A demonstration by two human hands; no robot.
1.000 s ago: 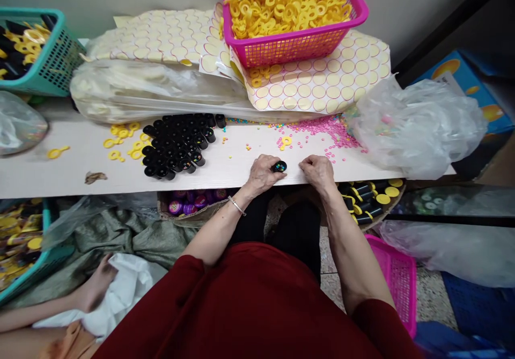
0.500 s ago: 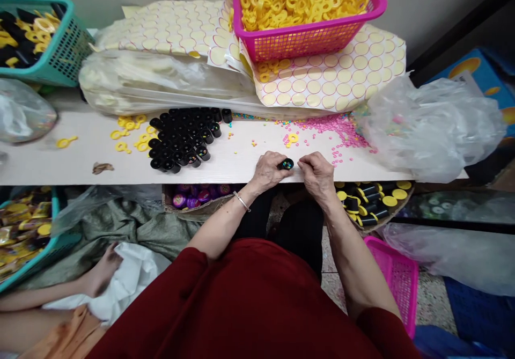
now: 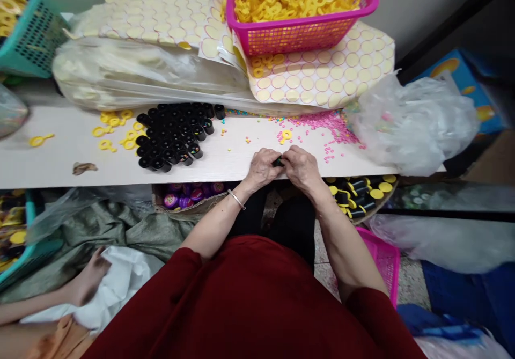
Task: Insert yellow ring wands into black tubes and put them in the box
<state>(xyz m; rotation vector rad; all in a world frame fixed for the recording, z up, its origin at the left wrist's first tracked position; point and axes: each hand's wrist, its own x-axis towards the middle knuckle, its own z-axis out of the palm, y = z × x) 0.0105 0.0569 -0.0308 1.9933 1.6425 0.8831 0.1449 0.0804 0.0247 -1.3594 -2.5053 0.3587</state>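
Observation:
My left hand (image 3: 262, 168) is closed round a small black tube (image 3: 277, 161) at the front edge of the white table (image 3: 60, 163). My right hand (image 3: 301, 167) has come against it, fingers pinched at the tube's open end; what they pinch is hidden. A cluster of several upright black tubes (image 3: 173, 133) stands on the table to the left. Pink beads (image 3: 326, 124) lie scattered just beyond my hands, with loose yellow rings (image 3: 116, 131) left of the cluster.
A pink basket (image 3: 306, 31) of yellow rings sits on sheets of round stickers (image 3: 325, 77) at the back. A teal basket (image 3: 28, 39) is far left, clear plastic bags (image 3: 410, 120) right. Capped tubes (image 3: 362, 195) lie below the table. Another person's hand (image 3: 86, 281) is lower left.
My right hand has moved left and closed onto the tube held by my left hand; the tube's open end, visible before, is now covered by fingers.

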